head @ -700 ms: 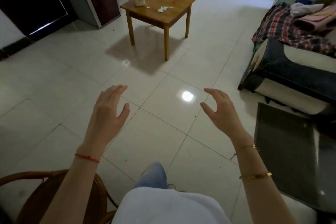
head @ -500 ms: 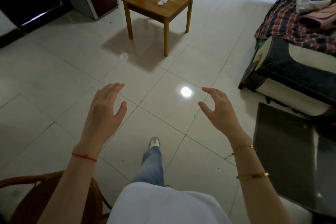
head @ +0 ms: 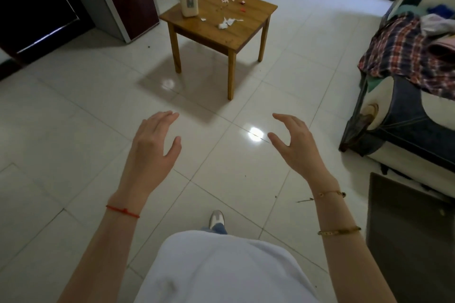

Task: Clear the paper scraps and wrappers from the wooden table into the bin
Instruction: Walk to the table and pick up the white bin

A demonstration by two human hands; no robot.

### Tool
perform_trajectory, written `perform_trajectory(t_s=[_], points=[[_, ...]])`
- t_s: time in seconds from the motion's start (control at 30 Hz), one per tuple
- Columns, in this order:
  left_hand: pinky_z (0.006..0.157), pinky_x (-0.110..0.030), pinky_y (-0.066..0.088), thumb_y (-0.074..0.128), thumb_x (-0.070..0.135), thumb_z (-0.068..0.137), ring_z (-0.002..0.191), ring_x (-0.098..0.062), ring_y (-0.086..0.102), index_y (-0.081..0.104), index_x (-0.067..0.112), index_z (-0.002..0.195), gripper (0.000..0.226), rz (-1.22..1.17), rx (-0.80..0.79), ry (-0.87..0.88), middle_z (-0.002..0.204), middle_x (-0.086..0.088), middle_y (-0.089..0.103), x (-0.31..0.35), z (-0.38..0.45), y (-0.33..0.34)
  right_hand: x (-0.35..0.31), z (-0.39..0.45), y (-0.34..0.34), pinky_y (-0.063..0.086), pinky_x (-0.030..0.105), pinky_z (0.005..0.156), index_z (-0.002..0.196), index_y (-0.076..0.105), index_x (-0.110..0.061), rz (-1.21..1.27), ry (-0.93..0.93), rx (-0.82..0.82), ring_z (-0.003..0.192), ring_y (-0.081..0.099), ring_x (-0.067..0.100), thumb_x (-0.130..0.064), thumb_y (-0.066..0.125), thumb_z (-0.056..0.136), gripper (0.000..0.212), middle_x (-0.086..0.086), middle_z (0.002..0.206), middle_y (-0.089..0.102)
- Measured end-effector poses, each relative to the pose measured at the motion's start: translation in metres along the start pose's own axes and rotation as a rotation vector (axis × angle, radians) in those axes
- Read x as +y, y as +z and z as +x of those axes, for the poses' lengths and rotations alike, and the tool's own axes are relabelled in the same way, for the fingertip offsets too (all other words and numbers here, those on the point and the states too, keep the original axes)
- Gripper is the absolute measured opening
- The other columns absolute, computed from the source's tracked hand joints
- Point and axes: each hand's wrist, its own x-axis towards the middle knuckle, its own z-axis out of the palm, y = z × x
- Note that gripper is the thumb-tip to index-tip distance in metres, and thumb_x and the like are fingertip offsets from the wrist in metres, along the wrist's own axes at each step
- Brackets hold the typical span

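Since a moment ago: I have stepped forward; the small square wooden table (head: 222,13) sits nearer and lower in my view, and the rattan chair at my left has dropped out of sight.
Scraps: a crumpled white paper wad with torn strips (head: 226,23) lies near the table's middle, a white sliver (head: 203,19) just beside the container, more white bits (head: 225,1) and two small red wrapper pieces (head: 243,6) toward the far edge.
Handling: I judge them all light, soft and crushable, nothing fragile; the wad suits a fingertip pinch, the flat bits are better swept together into a palm.
Bin: the cream upright plastic container (head: 189,2) on the table's left corner may be the bin, though I cannot tell from here.
My left hand (head: 151,152): fingers spread, holding nothing, well short of the table.
My right hand (head: 296,145): fingers curled apart, empty.
Around: glossy white tiled floor (head: 73,118), a sofa with plaid cloth (head: 406,56) to my right.
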Motion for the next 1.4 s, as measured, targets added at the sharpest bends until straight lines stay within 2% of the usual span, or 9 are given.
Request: perform_trajectory(t_s=[0.2,0.37,0.5,0.7,0.93,1.07,1.4], points=[[0.110,-0.048,0.034,0.052,0.020,0.092,0.132,-0.019,0.041,0.045,0.013,0.137,0.046,-0.004,-0.052,0.027,0.138,-0.005,0.049,-0.030,0.117,0.013,0.001,0.112,0.005,0.034,0.040,0.112,0.138,0.047,-0.018,-0.007,0.032,0.029,0.133,0.040,0.018,-0.028,0.058,0.094,0.046,0.000,0.139,0.052],[0.110,-0.048,0.035,0.053,0.018,0.091,0.131,-0.020,0.042,0.044,0.013,0.137,0.047,-0.003,-0.075,0.030,0.138,-0.006,0.049,-0.054,0.209,0.039,0.022,0.202,0.016,0.034,0.037,0.112,0.138,0.046,-0.017,-0.028,0.056,0.020,0.133,0.040,0.019,-0.029,0.058,0.094,0.047,0.002,0.139,0.051],[0.112,-0.039,0.033,0.052,0.021,0.092,0.133,-0.017,0.039,0.043,0.017,0.139,0.048,0.000,-0.084,0.002,0.140,-0.003,0.048,-0.076,0.287,0.068,0.044,0.287,0.027,0.033,0.036,0.111,0.138,0.046,-0.016,-0.017,0.065,0.003,0.132,0.041,0.019,-0.029,0.058,0.094,0.047,0.002,0.139,0.052],[0.111,-0.046,0.033,0.054,0.019,0.091,0.133,-0.018,0.039,0.044,0.017,0.138,0.049,0.005,-0.060,-0.050,0.140,-0.003,0.048,-0.096,0.425,0.096,0.065,0.446,0.021,0.033,0.036,0.111,0.136,0.047,-0.019,-0.013,0.016,-0.014,0.132,0.041,0.018,-0.031,0.058,0.093,0.046,0.000,0.138,0.053],[0.112,-0.043,0.033,0.050,0.026,0.092,0.136,-0.016,0.036,0.039,0.022,0.141,0.050,0.016,-0.051,-0.155,0.143,-0.001,0.044,-0.125,0.563,0.113,0.067,0.615,0.022,0.035,0.036,0.109,0.134,0.049,-0.021,-0.021,-0.069,-0.038,0.130,0.041,0.018,-0.033,0.058,0.092,0.044,0.000,0.134,0.055],[0.110,-0.037,0.034,0.050,0.027,0.093,0.136,-0.017,0.036,0.039,0.022,0.140,0.050,0.025,-0.063,-0.201,0.143,0.000,0.044,-0.157,0.622,0.127,0.069,0.687,0.040,0.035,0.034,0.107,0.133,0.050,-0.021,-0.021,-0.085,-0.075,0.128,0.042,0.017,-0.033,0.058,0.092,0.043,-0.001,0.131,0.056],[0.109,-0.043,0.037,0.051,0.023,0.092,0.133,-0.018,0.039,0.041,0.018,0.140,0.050,-0.016,-0.139,-0.184,0.142,-0.003,0.045,-0.274,0.801,0.162,0.066,0.870,0.115,0.037,0.037,0.107,0.132,0.052,-0.019,-0.032,-0.017,-0.098,0.128,0.043,0.020,-0.031,0.060,0.092,0.042,0.000,0.131,0.057]])
